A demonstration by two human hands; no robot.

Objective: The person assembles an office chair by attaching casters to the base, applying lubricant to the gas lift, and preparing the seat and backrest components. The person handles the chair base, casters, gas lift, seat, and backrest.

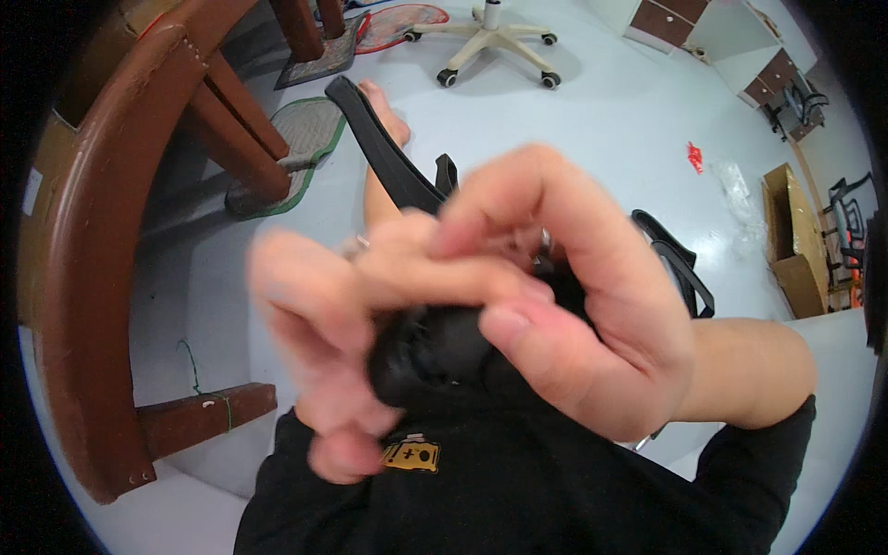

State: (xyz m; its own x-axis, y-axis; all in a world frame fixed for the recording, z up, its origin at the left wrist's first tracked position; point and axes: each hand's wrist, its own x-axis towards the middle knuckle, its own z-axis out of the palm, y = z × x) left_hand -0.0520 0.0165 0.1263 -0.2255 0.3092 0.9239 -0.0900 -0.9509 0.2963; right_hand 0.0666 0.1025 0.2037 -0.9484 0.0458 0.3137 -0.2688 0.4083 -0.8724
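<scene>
My left hand (319, 324) and my right hand (601, 324) are raised close together in front of my black shirt (518, 481), both somewhat blurred. One finger of the left hand stretches across to the right; its thumb points downward. Around that outstretched finger curl the thumb and index finger of my right hand. A silver ring (357, 244) shows at the left hand, and a small shiny metal thing (544, 242) at the right. Dark, creased black material (435, 356) lies behind and between the hands; whether it is clothing or a separate thing, I cannot tell.
Brown wooden furniture (102, 268) curves along the left. Black armrests (379, 139) flank me. A white wheeled chair base (486, 42) stands ahead on the pale floor. Rightward are a cardboard box (800, 250), clear plastic (740, 199) and a red scrap (694, 157).
</scene>
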